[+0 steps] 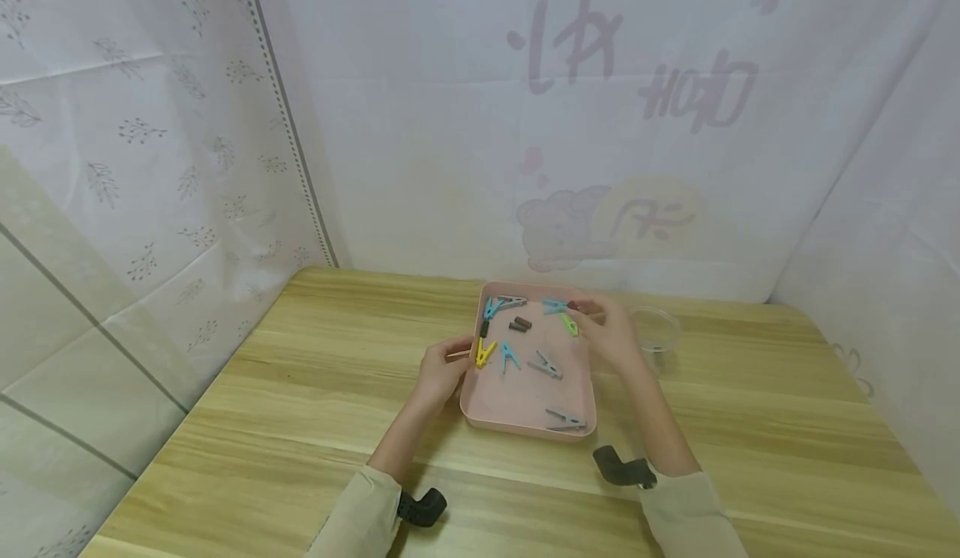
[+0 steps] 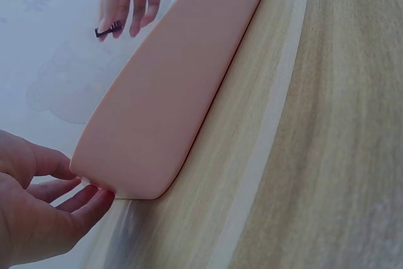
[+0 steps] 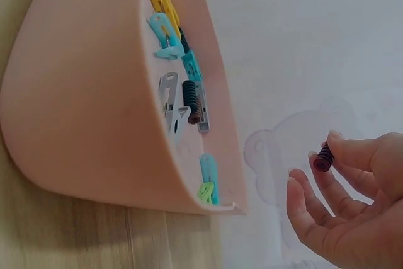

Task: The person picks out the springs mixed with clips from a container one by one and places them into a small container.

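Note:
A pink rectangular tray [image 1: 506, 423] holds several clothespins, among them a yellow clothespin [image 1: 484, 353], a green clothespin [image 1: 570, 324] and a grey clothespin [image 1: 547, 365]. Dark ribbed cylinders [image 1: 519, 324] lie near its far end, black and brown. With thumb and fingers, my left hand [image 1: 441, 372] grips the tray's left wall, as the left wrist view also shows. My right hand [image 1: 613, 329] pinches one small dark ribbed cylinder [image 3: 323, 158] between thumb and fingertip; it is above the tray's far right corner, beside a blue clothespin [image 1: 553, 305].
A clear round container [image 1: 655, 330] stands on the wooden table [image 1: 315, 391], just right of my right hand. White printed curtains [image 1: 420, 166] hang behind the table and at its sides. Black wrist mounts [image 1: 422, 508] stick out from both sleeves.

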Demonstrator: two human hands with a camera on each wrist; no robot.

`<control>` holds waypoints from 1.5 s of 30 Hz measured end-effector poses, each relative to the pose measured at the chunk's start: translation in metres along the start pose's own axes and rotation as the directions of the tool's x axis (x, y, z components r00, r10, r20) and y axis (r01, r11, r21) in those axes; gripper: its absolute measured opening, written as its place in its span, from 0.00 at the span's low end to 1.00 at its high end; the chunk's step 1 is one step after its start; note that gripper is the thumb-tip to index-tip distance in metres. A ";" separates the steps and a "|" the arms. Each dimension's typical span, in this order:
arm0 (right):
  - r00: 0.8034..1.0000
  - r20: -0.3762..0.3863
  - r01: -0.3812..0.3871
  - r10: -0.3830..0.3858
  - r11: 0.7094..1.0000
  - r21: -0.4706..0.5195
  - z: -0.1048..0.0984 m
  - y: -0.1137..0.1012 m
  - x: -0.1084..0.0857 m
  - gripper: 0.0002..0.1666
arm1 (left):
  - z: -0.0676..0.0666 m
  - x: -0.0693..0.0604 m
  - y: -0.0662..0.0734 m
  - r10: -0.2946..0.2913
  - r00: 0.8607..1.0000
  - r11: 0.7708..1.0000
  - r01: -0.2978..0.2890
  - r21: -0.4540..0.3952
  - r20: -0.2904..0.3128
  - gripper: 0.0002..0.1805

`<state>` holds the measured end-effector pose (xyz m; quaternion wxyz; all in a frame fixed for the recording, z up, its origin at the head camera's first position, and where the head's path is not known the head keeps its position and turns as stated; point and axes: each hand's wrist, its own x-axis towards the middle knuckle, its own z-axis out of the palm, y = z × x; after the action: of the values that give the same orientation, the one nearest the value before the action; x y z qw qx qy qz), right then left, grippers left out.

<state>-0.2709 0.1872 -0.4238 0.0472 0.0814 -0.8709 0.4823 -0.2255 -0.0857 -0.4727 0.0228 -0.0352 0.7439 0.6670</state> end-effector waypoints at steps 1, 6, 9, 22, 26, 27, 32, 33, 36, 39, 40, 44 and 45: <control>1.000 0.001 -0.005 0.005 1.000 0.004 0.000 0.000 -0.001 0.21 | 0.000 0.000 0.000 0.000 1.000 1.000 0.000 0.003 -0.001 0.22; 1.000 0.003 -0.008 0.008 1.000 0.016 -0.003 0.001 -0.005 0.21 | 0.001 0.001 -0.002 -0.002 1.000 1.000 0.002 0.015 -0.006 0.22; 1.000 -0.003 -0.012 0.012 1.000 -0.002 -0.005 0.002 -0.007 0.21 | 0.001 0.000 -0.001 -0.004 1.000 1.000 0.004 0.011 -0.009 0.22; 0.999 -0.045 0.026 -0.026 1.000 -0.016 -0.010 0.007 -0.015 0.18 | 0.001 -0.001 -0.002 0.010 1.000 1.000 -0.010 0.004 -0.006 0.24; 0.998 -0.048 0.030 -0.031 1.000 -0.008 -0.010 0.007 -0.017 0.18 | 0.001 0.000 -0.003 0.008 1.000 1.000 -0.008 0.008 -0.007 0.24; 0.998 -0.047 0.028 -0.029 1.000 -0.008 -0.010 0.007 -0.018 0.18 | 0.001 0.000 -0.003 0.006 1.000 1.000 -0.006 0.007 -0.006 0.23; 0.999 -0.048 0.015 -0.015 1.000 -0.008 -0.010 0.008 -0.020 0.19 | 0.001 -0.001 -0.002 0.001 1.000 1.000 -0.001 0.003 0.000 0.22; 0.999 -0.048 0.013 -0.013 1.000 -0.009 -0.011 0.008 -0.021 0.19 | 0.001 -0.001 -0.001 0.003 1.000 1.000 -0.003 0.006 0.000 0.22; 0.999 -0.048 0.006 -0.007 1.000 -0.017 -0.011 0.009 -0.022 0.19 | 0.001 0.000 -0.001 0.001 1.000 1.000 -0.001 0.003 -0.002 0.22; 0.999 -0.049 -0.003 0.002 1.000 -0.026 -0.014 0.010 -0.022 0.20 | 0.001 0.000 -0.001 0.006 1.000 1.000 -0.006 0.007 0.001 0.22; 0.999 -0.050 -0.006 0.005 1.000 -0.028 -0.014 0.010 -0.022 0.20 | 0.001 0.000 -0.001 0.000 1.000 1.000 0.000 0.004 0.000 0.22; 0.999 -0.054 -0.004 0.003 1.000 -0.028 -0.018 0.010 -0.021 0.21 | 0.001 0.000 0.000 -0.005 1.000 1.000 0.005 0.008 -0.004 0.22; 0.999 -0.055 -0.004 0.003 1.000 -0.028 -0.018 0.009 -0.021 0.21 | 0.000 0.000 0.000 -0.007 1.000 1.000 0.008 0.008 -0.005 0.23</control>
<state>-0.2516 0.2096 -0.4250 0.0713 0.0660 -0.8762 0.4721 -0.2251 -0.0854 -0.4729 0.0235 -0.0397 0.7463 0.6640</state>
